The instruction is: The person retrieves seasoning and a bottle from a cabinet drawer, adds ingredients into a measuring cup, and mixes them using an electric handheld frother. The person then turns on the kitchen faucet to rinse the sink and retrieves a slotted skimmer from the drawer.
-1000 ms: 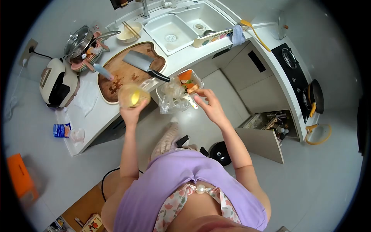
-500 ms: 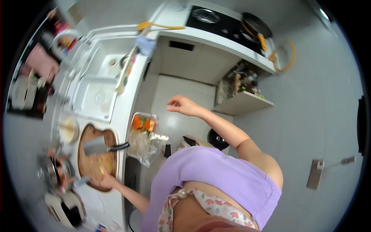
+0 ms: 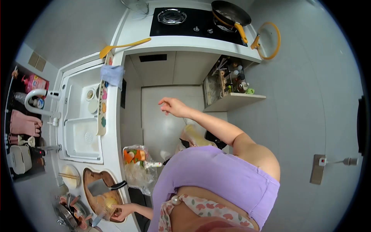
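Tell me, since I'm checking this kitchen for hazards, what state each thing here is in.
Cabinet door: open
Left burner: uncovered, no flame visible
Pan: uncovered, on the right burner
Cleaver: unsheathed, lying on the board
Chopsticks: across the bowl
White tap: no flow visible
Cloth: draped over the sink guard
Left hand: holding a clear cup
Right hand: empty, fingers bent

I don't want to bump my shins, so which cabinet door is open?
The door below the frying pan end of the stove: it is swung outward, exposing bottles, while the neighbouring panels sit flush.
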`<action>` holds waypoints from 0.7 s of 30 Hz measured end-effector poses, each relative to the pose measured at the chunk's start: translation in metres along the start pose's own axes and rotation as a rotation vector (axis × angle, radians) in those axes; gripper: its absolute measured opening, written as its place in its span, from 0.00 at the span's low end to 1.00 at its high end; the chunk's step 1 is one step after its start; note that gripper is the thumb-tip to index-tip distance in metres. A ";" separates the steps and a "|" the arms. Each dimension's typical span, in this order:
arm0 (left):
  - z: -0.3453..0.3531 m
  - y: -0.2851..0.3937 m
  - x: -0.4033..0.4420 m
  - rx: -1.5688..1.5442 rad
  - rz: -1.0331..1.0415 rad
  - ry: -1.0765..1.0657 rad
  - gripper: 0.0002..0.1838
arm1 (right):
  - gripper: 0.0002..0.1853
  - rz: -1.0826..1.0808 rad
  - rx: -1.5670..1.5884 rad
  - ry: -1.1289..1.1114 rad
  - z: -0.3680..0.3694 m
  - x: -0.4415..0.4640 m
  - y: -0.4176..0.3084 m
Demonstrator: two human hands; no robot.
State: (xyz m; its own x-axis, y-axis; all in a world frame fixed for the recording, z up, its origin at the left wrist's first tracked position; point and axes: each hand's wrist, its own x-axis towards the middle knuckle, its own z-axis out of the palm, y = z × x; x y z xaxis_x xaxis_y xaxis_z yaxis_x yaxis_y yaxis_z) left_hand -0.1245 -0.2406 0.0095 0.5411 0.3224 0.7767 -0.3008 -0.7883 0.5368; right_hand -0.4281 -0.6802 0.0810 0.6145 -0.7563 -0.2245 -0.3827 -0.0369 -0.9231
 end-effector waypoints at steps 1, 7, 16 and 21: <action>-0.006 0.028 -0.002 0.021 0.075 0.027 0.35 | 0.14 0.091 0.020 -0.006 -0.019 0.004 -0.005; 0.018 0.234 -0.072 -0.318 0.228 -0.282 0.23 | 0.23 0.004 -0.133 0.044 -0.117 0.056 0.063; 0.173 0.294 -0.224 -0.070 0.228 -1.559 0.40 | 0.34 0.033 -0.564 -0.291 -0.189 0.095 0.113; 0.221 0.290 -0.222 0.125 0.222 -1.373 0.37 | 0.32 0.012 -0.610 -0.322 -0.184 0.115 0.131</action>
State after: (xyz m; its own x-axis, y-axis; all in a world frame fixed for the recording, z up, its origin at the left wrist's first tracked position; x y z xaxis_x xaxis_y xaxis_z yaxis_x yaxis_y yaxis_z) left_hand -0.1587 -0.6565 -0.0803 0.8418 -0.5217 -0.1385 -0.4489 -0.8191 0.3571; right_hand -0.5345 -0.8918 -0.0084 0.7461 -0.5307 -0.4022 -0.6525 -0.4622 -0.6006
